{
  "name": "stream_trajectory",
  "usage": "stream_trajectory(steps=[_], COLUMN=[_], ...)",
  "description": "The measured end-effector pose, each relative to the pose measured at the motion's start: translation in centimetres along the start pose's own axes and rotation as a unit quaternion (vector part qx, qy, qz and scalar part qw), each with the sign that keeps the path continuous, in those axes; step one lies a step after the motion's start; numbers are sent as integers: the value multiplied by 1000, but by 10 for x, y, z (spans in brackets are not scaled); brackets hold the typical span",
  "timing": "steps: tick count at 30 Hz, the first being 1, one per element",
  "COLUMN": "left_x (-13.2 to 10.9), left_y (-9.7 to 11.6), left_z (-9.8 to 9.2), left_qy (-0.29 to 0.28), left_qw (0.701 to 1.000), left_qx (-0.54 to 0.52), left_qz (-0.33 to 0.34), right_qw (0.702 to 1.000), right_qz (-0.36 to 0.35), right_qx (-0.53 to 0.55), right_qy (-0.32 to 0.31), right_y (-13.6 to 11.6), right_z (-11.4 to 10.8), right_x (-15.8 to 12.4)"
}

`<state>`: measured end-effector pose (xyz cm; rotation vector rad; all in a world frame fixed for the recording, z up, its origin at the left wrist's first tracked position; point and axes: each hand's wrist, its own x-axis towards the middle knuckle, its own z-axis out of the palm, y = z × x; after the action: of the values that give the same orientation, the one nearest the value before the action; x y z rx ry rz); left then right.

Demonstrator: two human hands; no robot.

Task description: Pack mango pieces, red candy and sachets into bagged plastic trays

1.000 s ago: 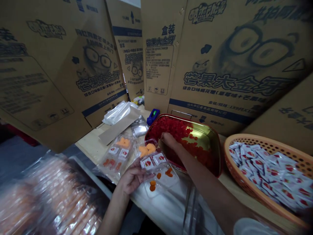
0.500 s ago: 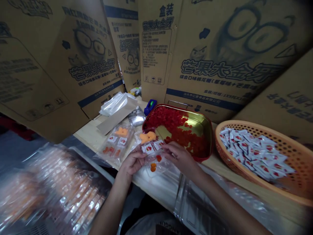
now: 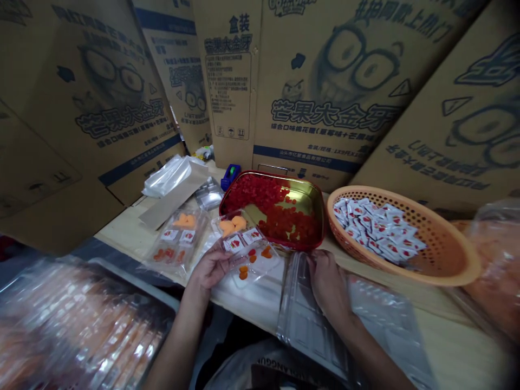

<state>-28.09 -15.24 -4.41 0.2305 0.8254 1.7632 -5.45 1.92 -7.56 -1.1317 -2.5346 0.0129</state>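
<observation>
My left hand (image 3: 212, 266) pinches the near-left edge of a clear plastic tray (image 3: 264, 266). In that tray are orange gummy-like pieces (image 3: 232, 225) at the far end, two white sachets (image 3: 242, 238) with red print in the middle, and several small red-orange pieces (image 3: 252, 259) at the near end. My right hand (image 3: 328, 279) is at the top edge of clear, empty-looking plastic trays (image 3: 298, 303), its fingers curled on their rim; the fingertips are partly hidden. Left of my left hand lies another filled clear tray (image 3: 174, 238).
Behind is a red-rimmed gold tray (image 3: 314, 206) of red pieces. An orange perforated basket (image 3: 442, 244) of sachets stands right. A blue tape dispenser (image 3: 231, 176), a cardboard strip (image 3: 179, 195) and plastic bags (image 3: 168, 176) lie at the back. Packed trays (image 3: 101, 325) fill the lower left; cartons (image 3: 300, 81) wall the back.
My right hand has left the filled tray and moved right and down to the stacked clear trays. My left hand still holds the filled tray. The view has turned right.
</observation>
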Motion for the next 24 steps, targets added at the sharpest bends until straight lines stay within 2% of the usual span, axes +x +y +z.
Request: stream_trajectory(steps=[9,15,18,20,24], left_x=[1,0,0,0,3], left_y=[-1,0,-1,-2,-4], left_z=[-2,-2,-2,-3,-3], left_qy=[12,8,12,10,5], left_qw=[1000,1000,1000,1000,999], left_qx=[-8,0,-7,-14,-30], left_qz=[-6,-10,-16,-17,-32], right_qw=[1000,997,992,982,934], right_qz=[13,17,24,23,-15], right_qx=[6,39,100,177,356], right_qy=[26,69,70,64,-1], right_y=[8,5,9,11,-1], right_z=[12,-4,-17,-29,-52], right_x=[-2,-1,1,6,40])
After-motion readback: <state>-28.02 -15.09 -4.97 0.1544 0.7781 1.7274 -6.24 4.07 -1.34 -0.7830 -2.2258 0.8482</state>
